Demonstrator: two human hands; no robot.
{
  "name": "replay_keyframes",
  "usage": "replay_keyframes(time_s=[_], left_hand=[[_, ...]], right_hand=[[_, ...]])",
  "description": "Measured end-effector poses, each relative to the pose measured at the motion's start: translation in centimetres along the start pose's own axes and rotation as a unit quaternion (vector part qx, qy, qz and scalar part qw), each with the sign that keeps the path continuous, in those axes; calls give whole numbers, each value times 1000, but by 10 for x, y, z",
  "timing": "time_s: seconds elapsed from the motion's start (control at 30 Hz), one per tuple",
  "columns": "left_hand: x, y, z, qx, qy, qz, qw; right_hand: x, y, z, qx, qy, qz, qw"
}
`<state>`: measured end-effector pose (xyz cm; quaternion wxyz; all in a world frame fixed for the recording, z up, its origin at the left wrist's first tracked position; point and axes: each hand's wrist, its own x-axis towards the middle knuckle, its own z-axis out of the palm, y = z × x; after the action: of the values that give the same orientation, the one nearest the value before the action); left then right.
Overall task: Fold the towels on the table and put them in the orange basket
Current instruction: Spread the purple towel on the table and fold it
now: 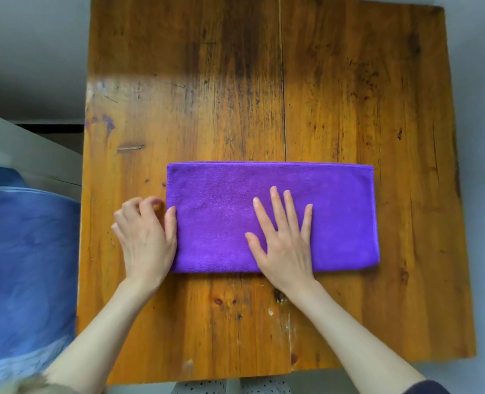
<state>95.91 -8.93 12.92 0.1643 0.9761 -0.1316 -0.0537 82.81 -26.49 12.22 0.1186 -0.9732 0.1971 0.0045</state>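
The purple towel (272, 217), folded to a long strip, lies on the tabletop (235, 81) under both hands. The right hand (282, 240) presses flat, fingers spread; the left hand (146, 237) pinches the left end. Lifting that end unevenly could skew the next fold, judging by the one-sided grip.

Towel (306, 189): solid purple, uniform plush nap, matching purple stitched hem along far and left edges.
Table (264, 81): orange-brown varnished wood, lengthwise grain, dark brown-black streaks and specks; pale glare patch at left; small bluish-purple stains near left edge; whitish chips near front edge.
Fabric (27, 265) left of table: blue, paler light-blue band at lower part.
Garment (204, 389) below front edge: white with small black dots.
Floor (30, 52): grey.
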Motion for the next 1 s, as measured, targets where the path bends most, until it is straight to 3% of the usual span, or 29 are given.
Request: replay_keyframes(time_s=[0.1, 0.23, 0.43, 0.57, 0.67, 0.77, 0.8, 0.87, 1.0], left_hand=[[-5, -1, -4, 14, -20, -22, 999], [-2, 8, -5, 28, -28, 8, 999], [11, 21, -12, 7, -98, -50, 994], [21, 19, -24, -130, -120, -63, 982], [33, 17, -33, -251, -198, -163, 933], [44, 20, -50, -420, -275, -264, 824], [47, 22, -57, -441, -297, -275, 801], [50, 28, -70, -456, -324, -270, 784], [46, 59, -91, -480, -323, -223, 785]], right_hand=[[5, -9, 6, -23, -16, 20, 999], [5, -10, 9, -48, -24, 29, 998], [5, -11, 9, -61, -27, 37, 997], [8, -15, 8, -65, -38, 50, 996], [12, -20, 7, -68, -49, 64, 994], [19, -24, 5, -66, -58, 69, 994], [21, -25, 3, -61, -64, 69, 994], [23, -25, -3, -43, -84, 61, 994], [12, -6, -25, 35, -91, 35, 995]])
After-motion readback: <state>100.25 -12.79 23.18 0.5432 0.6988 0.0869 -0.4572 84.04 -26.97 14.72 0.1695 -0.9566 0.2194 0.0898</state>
